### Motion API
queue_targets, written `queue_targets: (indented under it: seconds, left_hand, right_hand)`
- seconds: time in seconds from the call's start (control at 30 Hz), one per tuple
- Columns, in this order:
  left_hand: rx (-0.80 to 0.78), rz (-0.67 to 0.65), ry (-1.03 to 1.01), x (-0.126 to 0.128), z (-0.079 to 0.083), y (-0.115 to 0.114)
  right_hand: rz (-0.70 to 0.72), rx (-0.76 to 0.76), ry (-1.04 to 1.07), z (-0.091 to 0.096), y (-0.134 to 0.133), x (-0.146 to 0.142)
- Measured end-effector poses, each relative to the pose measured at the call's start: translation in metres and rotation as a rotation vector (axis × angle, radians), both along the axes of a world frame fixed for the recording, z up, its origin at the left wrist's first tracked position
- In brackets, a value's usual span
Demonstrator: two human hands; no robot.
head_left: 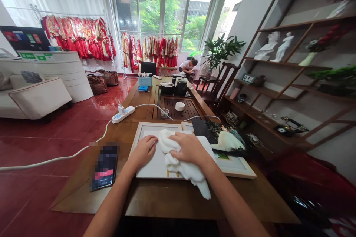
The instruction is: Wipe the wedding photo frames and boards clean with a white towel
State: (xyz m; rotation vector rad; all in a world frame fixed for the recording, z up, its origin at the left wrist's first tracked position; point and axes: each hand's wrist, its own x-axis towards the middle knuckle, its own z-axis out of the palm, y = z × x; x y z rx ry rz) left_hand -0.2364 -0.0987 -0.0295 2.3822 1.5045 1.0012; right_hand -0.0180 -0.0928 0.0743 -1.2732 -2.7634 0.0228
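A picture frame (134, 144) with a pale wooden rim and a white panel lies flat on the table in front of me. My right hand (189, 149) presses on a bunched fluffy white cloth (182, 168), its fingers curled into it. The cloth spreads over the panel and hangs past the frame's near edge. Small yellow bits (172, 173) show beside its lower edge; their kind is unclear. My left hand (144, 151) rests on the panel's left part, fingers extended, tips close to the cloth. A second pale frame (247, 169) lies at the right, partly covered.
A dark print with a white swan (228, 141) overlaps the second frame. On the brown table (155, 205) lie a phone (105, 168) and a power strip (124, 114) with trailing cable. Beyond are a tea tray (191, 106) and white bowl (180, 106). A person (189, 66) bends over farther back.
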Motion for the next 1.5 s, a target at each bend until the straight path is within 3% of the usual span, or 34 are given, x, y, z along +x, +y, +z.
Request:
queue_targets:
  seconds: [0.13, 0.27, 0.37, 0.53, 0.67, 0.8, 1.03, 1.37, 1.5]
  left_hand:
    - [-0.018, -0.007, 0.007, 0.0, 0.002, 0.0]
    - [-0.013, -0.004, 0.006, 0.0, 0.0, 0.001]
    - [-0.001, 0.003, 0.008, -0.001, -0.001, 0.001]
    - [-0.01, 0.004, 0.019, -0.002, -0.001, 0.0]
    - [-0.016, 0.006, 0.022, -0.001, -0.001, 0.0]
    - [-0.015, 0.002, 0.017, -0.001, -0.001, 0.0]
    - [-0.029, 0.01, 0.017, -0.001, -0.001, 0.0]
    - [-0.014, -0.001, -0.01, -0.001, -0.001, 0.0]
    - [-0.01, 0.0, -0.008, -0.001, -0.001, -0.001]
  right_hand:
    - [0.087, -0.075, 0.02, 0.003, -0.025, 0.003]
    - [0.103, -0.044, 0.021, 0.003, -0.027, 0.009]
    - [0.005, 0.022, 0.024, 0.002, -0.011, 0.02]
    - [-0.275, 0.118, -0.014, -0.005, 0.026, 0.043]
    - [-0.328, 0.114, 0.024, -0.013, 0.035, 0.049]
    - [-0.248, 0.029, 0.043, -0.015, 0.015, 0.042]
    - [-0.168, -0.122, 0.027, 0.0, -0.024, 0.04]
    - [-0.405, 0.054, -0.006, -0.014, 0.032, 0.043]
    - [-0.374, 0.04, 0.0, -0.018, 0.032, 0.043]
